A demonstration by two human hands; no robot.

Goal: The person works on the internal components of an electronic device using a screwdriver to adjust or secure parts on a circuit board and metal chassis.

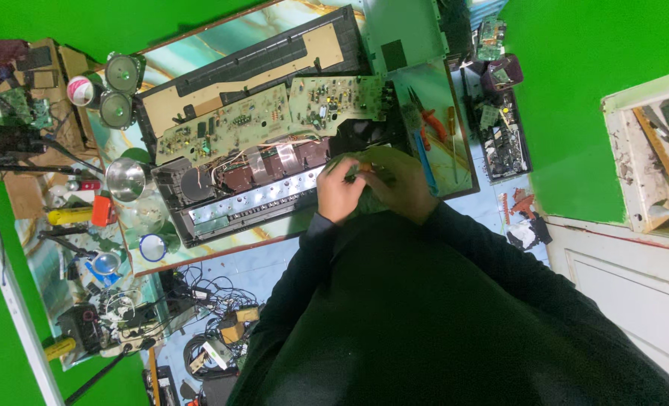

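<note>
Apparently both hands (372, 184) close together at the opened keyboard's (252, 188) edge

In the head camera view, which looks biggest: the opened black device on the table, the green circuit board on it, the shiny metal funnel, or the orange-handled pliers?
Largest to smallest as they look:
1. Opened black device
2. Green circuit board
3. and 4. Metal funnel and orange-handled pliers: too alike to rank.

the person wears a loose black garment with long sleeves, plain and without visible markings, that covers the chest and both arms down to the wrists. the left hand (340, 192) and right hand (402, 184) are bare, with no gloves.
</note>
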